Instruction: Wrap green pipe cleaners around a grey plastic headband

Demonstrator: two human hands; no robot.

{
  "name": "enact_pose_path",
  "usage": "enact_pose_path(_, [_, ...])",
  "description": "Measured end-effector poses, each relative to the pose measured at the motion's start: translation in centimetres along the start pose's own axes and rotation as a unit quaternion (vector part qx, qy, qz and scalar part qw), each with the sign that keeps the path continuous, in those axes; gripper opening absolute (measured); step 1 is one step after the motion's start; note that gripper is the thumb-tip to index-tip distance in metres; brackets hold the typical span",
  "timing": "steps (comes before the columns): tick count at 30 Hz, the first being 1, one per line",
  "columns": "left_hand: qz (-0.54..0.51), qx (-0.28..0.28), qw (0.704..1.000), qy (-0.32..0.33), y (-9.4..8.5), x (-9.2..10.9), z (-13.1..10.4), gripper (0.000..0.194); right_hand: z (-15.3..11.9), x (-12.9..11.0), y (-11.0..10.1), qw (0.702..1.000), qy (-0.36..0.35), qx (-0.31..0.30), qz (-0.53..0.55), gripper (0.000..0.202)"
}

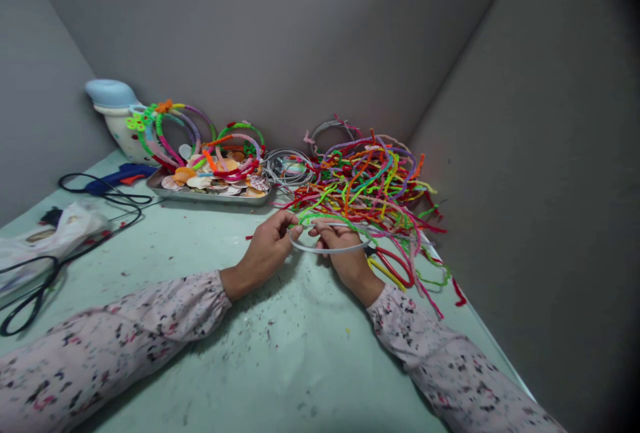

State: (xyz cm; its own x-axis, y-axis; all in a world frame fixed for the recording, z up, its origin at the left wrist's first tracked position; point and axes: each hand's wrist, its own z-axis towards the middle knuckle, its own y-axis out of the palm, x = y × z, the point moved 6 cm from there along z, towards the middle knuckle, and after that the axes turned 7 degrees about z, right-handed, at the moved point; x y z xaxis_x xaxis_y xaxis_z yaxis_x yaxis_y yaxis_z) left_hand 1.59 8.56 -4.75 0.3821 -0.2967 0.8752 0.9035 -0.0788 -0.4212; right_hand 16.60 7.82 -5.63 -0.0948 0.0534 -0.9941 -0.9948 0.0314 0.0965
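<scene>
the thin grey hoop (315, 250) is held above the tabletop (280, 366), toward its far edge and well in from the right edge. the left hand (267, 246) has its thumb and forefinger pinched on the hoop's left side, where a bright green fuzzy strand (320, 217) meets it. the right hand (350, 265) reaches behind the hoop's near curve, its fingers curled inward toward the left fingertips; whether they pinch the strand or only brush it, i cannot tell.

the hoop looks light, smooth and springy, stiff enough to keep its curve but likely to twist if held at one spot. best to grip it close to where the strand meets it, and let the other hand bring the strand around. the strand should be soft and bendable (probably wire under the fuzz, so it would hold a bend), with little slip and little risk of breaking.

near the far right corner lies a tangled pile of fuzzy strands (375, 173); just beside the right wrist is a tool with red and yellow handles (386, 273). along the far edge, left of the pile, a metal tray (215, 198) holds shells (200, 182).
</scene>
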Motion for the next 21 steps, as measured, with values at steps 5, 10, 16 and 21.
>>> enact_pose_path(5, [-0.002, -0.001, 1.0, -0.009, -0.12, 0.19, -0.07, 0.019, -0.01, -0.11, 0.23, 0.999, -0.014, -0.012, 0.026, 0.025])
enact_pose_path(10, [-0.003, 0.006, 1.0, -0.007, -0.22, 0.22, -0.02, 0.019, 0.01, 0.14, 0.25, 0.999, -0.021, -0.018, 0.046, 0.023])
enact_pose_path(16, [-0.023, 0.002, 1.0, -0.018, -0.19, 0.29, -0.01, 0.017, -0.12, -0.05, 0.39, 0.999, -0.017, -0.02, 0.044, 0.022])
enact_pose_path(21, [-0.038, -0.003, 0.998, -0.043, -0.18, 0.52, -0.13, 0.017, -0.06, 0.11, 0.29, 0.999, -0.035, -0.018, 0.007, 0.023])
